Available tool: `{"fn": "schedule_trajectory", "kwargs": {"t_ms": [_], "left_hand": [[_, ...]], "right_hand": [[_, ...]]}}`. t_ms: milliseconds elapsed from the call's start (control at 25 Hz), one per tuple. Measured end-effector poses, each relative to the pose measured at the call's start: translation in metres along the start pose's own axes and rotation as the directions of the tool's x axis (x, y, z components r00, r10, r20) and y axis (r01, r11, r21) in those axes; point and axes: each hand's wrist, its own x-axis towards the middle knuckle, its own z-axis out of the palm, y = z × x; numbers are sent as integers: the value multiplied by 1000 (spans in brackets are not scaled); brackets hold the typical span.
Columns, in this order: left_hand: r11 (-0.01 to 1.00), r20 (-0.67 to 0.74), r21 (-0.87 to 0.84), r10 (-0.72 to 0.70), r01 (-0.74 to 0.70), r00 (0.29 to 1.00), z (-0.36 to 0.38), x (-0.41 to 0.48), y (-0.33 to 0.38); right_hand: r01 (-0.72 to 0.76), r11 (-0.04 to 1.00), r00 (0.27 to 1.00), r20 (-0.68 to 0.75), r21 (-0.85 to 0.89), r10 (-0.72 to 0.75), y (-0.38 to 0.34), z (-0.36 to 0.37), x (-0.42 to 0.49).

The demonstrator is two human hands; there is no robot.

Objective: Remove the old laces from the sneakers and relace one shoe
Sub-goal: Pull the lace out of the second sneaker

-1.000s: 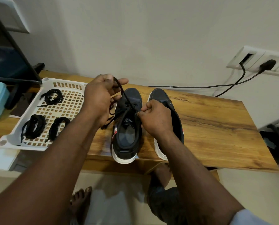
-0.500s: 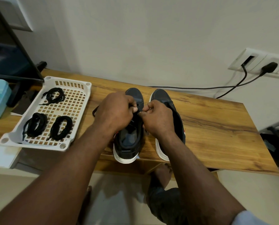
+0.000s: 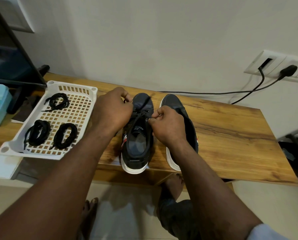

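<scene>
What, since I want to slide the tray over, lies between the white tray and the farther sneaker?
Head view: the left hand and the nearer sneaker, a black lace through its eyelets, lie between tray and farther sneaker.

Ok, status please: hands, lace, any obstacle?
Left hand, right hand each pinch the lace. Lace in toe-end eyelets of one sneaker. Nothing blocks.

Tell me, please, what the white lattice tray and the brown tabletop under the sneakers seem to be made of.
White lattice tray: probably moulded plastic, smooth with a slight sheen, going by its uniform square holes and rounded corner sockets. Brown tabletop: wood or wood-look laminate with a satin finish. Bold grain and dark streaks show, but not which.
</scene>
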Motion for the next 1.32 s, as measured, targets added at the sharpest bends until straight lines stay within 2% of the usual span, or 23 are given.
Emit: {"fn": "schedule_trajectory", "kwargs": {"t_ms": [40, 120, 200, 280, 400, 480, 600, 760, 920, 1080, 1240, 1320], "left_hand": [[989, 16, 141, 39, -40, 999, 1, -2, -2], [963, 35, 266, 44, -52, 998, 3, -3, -4], [949, 10, 316, 19, -21, 1000, 4, -5, 0], [938, 23, 342, 50, -55, 998, 5, -5, 2], [939, 179, 302, 112, -163, 977, 8, -7, -3], [951, 233, 248, 126, -184, 964, 9, -7, -8], [973, 211, 213, 44, -90, 977, 5, -8, -5], [972, 150, 228, -83, 48, 985, 3, -9, -3], [966, 136, 254, -81, 44, 987, 2, -11, 2], [967, 151, 253, -79, 39, 985, 1, -12, 1], [983, 196, 180, -80, 44, 977, 1, -12, -4], [986, 182, 155, -90, 62, 979, 2, -10, -6]], "right_hand": [[9, 1000, 1000, -1, -14, -9, -1, 0, 0], [48, 998, 999, 6, -40, -48, -1, -1, -2], [87, 995, 996, 25, -56, -86, -3, 0, -3], [126, 990, 992, 13, -71, -125, -4, 4, -3], [162, 985, 985, -55, -55, -165, -5, 8, -3], [193, 981, 979, -70, -10, -194, -8, 9, -4], [244, 970, 970, -7, 20, -244, -14, 8, -4], [287, 929, 958, 96, -232, -272, -12, 9, -5], [286, 873, 955, 45, -395, -292, -10, 12, -6], [382, 825, 919, 73, -416, -388, -5, 18, -8], [350, 842, 935, 101, -411, -340, -4, 21, -8], [320, 880, 943, 25, -352, -333, -5, 23, -6]]}}
